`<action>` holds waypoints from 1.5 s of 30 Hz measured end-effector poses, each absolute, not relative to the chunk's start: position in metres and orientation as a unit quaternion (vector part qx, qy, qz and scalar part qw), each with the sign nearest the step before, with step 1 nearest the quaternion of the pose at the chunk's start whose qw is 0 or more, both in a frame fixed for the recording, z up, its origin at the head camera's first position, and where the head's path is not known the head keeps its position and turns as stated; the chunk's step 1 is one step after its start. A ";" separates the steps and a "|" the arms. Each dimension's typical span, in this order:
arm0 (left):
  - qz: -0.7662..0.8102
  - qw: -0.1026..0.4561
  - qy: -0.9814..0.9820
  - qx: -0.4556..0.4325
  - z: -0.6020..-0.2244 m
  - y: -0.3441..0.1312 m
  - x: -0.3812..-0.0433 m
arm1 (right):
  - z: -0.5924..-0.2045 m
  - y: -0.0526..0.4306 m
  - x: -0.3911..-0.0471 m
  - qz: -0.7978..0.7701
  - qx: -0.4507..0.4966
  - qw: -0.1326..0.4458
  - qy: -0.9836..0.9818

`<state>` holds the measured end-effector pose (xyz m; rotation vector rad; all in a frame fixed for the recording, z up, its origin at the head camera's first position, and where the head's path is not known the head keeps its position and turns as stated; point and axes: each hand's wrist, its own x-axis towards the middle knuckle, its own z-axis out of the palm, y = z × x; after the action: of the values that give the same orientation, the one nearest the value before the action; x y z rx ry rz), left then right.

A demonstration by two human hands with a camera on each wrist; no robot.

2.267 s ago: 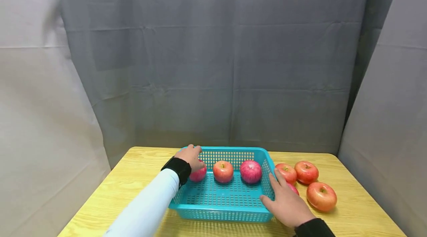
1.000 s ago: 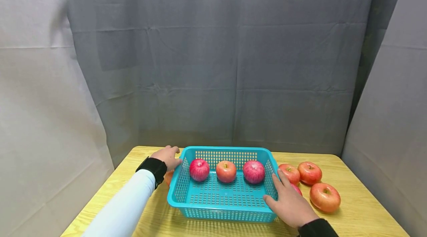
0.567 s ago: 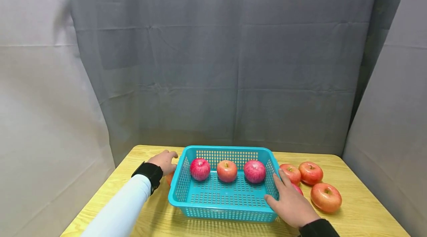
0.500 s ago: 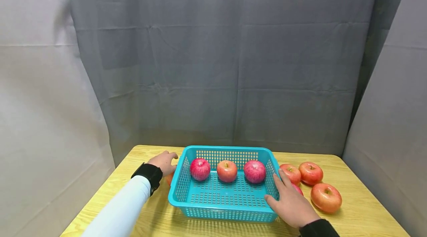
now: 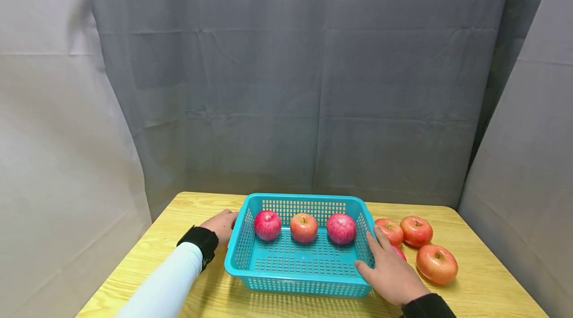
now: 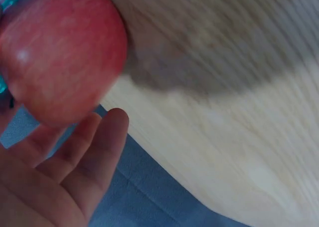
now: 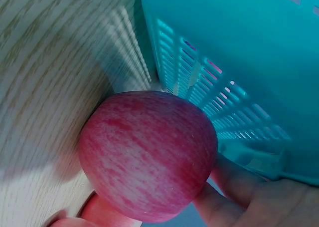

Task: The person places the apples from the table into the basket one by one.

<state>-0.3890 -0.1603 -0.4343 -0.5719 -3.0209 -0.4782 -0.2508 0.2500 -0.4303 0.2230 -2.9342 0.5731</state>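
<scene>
Left hand: at red apple; whether gripping, cannot tell
Right hand: fingers straight, by pink apple
Basket: between hands, long axis hand to hand

Turquoise basket, three apples inside, red apples either side
</scene>
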 end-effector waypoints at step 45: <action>-0.088 0.104 -0.976 -0.168 -0.391 -0.185 -0.389 | -0.431 0.250 -0.252 0.189 0.070 0.059 -0.978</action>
<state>-0.3892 -0.1848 -0.3913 -0.4964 -2.8792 -0.2589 -0.2525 0.2501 -0.4312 0.2118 -2.9616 0.5735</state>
